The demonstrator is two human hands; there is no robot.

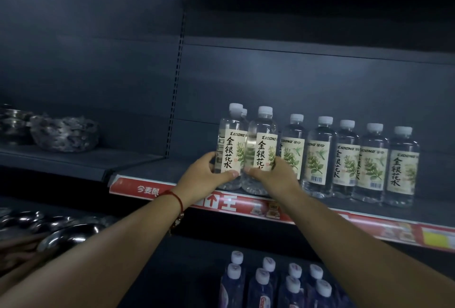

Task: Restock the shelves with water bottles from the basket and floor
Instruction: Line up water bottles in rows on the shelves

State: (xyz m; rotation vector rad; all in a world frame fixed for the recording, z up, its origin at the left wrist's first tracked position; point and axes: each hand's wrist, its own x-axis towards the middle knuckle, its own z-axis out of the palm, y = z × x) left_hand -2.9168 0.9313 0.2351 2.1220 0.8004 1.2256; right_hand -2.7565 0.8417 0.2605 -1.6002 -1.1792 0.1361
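Both hands are at the front of the middle shelf (147,172), each gripping one clear, white-capped water bottle by its lower label. The left hand (209,172) wraps the left bottle (230,150); the right hand (270,174) wraps the right bottle (262,152). The two bottles stand upright and touching, bases at or just above the shelf surface near the red price strip (221,203); contact with the shelf cannot be confirmed. A third cap shows just behind the left bottle. A row of five matching bottles (349,160) stands to the right, the nearest one just beside the right hand.

Risks, as judged: the held pair sits close to the front lip, so an early release could tip a bottle forward off the edge. The right knuckles may nudge the adjacent bottle and topple the row. The basket and floor stock are out of view. Blue-labelled bottles (275,283) occupy the shelf below.
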